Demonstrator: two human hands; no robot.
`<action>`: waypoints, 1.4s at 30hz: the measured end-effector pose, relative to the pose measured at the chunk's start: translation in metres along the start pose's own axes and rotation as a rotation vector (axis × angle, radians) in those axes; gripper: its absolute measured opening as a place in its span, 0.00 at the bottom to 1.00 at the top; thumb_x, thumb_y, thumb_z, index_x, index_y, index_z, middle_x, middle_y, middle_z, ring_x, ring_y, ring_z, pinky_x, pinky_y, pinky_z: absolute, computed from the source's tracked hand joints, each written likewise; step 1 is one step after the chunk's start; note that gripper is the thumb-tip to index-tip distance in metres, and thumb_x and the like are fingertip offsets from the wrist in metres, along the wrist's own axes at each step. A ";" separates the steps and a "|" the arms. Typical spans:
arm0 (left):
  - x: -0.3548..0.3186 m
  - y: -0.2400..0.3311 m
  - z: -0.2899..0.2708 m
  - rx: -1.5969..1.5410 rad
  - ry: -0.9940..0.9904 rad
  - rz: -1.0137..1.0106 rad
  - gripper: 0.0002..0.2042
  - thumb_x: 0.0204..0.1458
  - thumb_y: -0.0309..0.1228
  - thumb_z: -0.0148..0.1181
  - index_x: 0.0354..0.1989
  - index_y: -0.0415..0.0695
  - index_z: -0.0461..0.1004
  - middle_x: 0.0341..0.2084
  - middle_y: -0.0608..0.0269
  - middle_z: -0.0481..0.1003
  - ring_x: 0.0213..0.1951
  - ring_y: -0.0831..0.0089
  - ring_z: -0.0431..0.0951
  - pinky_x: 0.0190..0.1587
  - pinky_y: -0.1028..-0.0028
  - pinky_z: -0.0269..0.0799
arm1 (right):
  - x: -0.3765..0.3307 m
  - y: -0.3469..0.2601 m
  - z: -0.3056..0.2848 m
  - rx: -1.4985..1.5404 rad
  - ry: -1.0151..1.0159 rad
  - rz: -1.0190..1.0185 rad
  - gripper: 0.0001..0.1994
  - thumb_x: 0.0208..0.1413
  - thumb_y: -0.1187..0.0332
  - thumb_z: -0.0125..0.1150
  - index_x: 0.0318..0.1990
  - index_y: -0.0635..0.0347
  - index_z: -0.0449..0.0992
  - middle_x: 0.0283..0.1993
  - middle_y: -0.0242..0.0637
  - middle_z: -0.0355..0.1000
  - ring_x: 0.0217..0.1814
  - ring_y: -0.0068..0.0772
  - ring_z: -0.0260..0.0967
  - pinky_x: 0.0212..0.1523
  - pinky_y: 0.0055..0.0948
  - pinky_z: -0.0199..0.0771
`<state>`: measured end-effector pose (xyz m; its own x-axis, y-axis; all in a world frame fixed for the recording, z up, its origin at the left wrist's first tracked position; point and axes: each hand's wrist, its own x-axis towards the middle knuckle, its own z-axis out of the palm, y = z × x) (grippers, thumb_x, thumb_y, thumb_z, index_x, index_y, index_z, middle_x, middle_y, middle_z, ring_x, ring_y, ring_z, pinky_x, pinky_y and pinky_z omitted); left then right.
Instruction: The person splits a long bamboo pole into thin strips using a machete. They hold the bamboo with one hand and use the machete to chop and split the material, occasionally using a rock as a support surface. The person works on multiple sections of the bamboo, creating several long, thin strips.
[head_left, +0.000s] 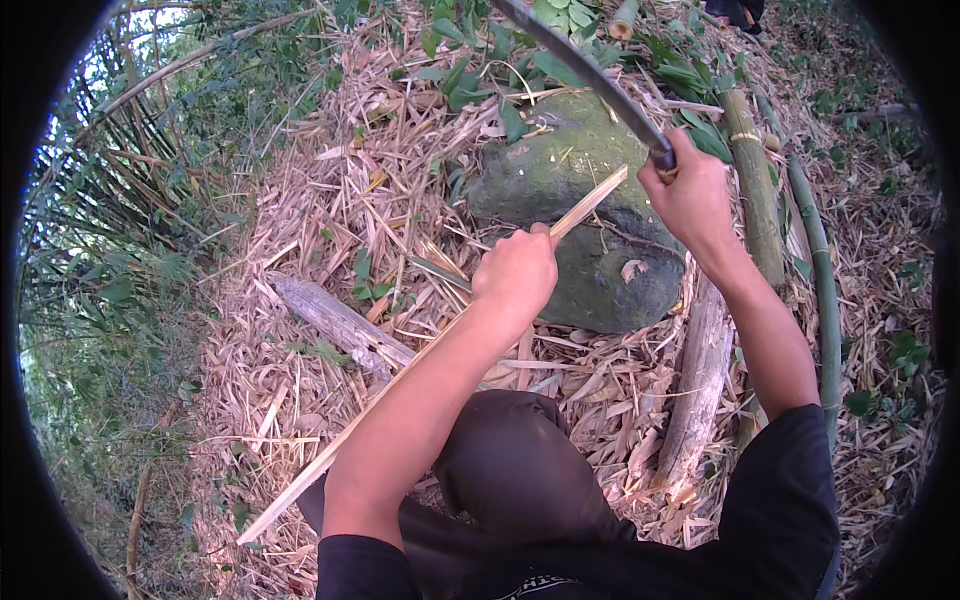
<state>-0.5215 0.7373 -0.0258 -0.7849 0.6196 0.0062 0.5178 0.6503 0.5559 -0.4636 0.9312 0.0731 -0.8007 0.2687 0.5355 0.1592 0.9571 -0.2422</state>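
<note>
Left hand (515, 270) has a pale split strip (592, 204) clenched, tip out ahead over the mossy rock (600, 290), probably to stay clear of the long blade (592, 73) gripped up high in the right hand (692, 195), though can't tell if strip touches rock.

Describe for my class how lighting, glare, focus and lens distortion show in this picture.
Head view, distortion: the fisheye circle leaves black corners; head view, lighting: soft, with the rock darker on its near face than on top; head view, glare: washed-out gaps in the upper-left foliage, slight sheen on the dark trousers; head view, focus: the pale strip looks fairly crisp.
</note>
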 end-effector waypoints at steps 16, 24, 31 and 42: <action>0.000 -0.011 0.012 0.007 0.087 0.067 0.17 0.67 0.39 0.44 0.41 0.36 0.74 0.30 0.45 0.81 0.35 0.48 0.83 0.36 0.54 0.80 | 0.005 0.050 0.020 -0.125 -0.514 0.305 0.14 0.48 0.65 0.65 0.38 0.68 0.78 0.32 0.57 0.77 0.38 0.54 0.79 0.43 0.46 0.78; 0.009 -0.025 0.014 0.016 0.117 0.049 0.16 0.67 0.37 0.45 0.38 0.35 0.73 0.26 0.42 0.80 0.33 0.45 0.83 0.36 0.52 0.79 | 0.016 -0.020 -0.012 0.042 -0.006 0.051 0.11 0.50 0.68 0.65 0.36 0.66 0.74 0.20 0.48 0.73 0.23 0.49 0.76 0.29 0.42 0.75; 0.016 -0.021 0.018 -0.084 0.091 0.021 0.18 0.67 0.39 0.45 0.40 0.35 0.74 0.28 0.43 0.80 0.35 0.45 0.82 0.38 0.51 0.78 | -0.005 0.031 0.046 -0.194 -0.171 0.087 0.15 0.51 0.66 0.62 0.44 0.65 0.74 0.30 0.54 0.76 0.33 0.51 0.75 0.38 0.46 0.76; 0.020 -0.029 0.016 -0.104 0.081 0.040 0.19 0.66 0.42 0.45 0.40 0.35 0.73 0.28 0.37 0.78 0.35 0.39 0.79 0.41 0.45 0.74 | 0.008 0.064 0.035 0.145 -0.446 0.424 0.16 0.47 0.67 0.64 0.39 0.72 0.76 0.26 0.48 0.76 0.24 0.35 0.75 0.32 0.37 0.78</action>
<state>-0.5469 0.7375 -0.0548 -0.7912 0.6041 0.0950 0.5147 0.5740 0.6368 -0.4797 0.9906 0.0338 -0.8538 0.5204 -0.0125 0.4609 0.7445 -0.4830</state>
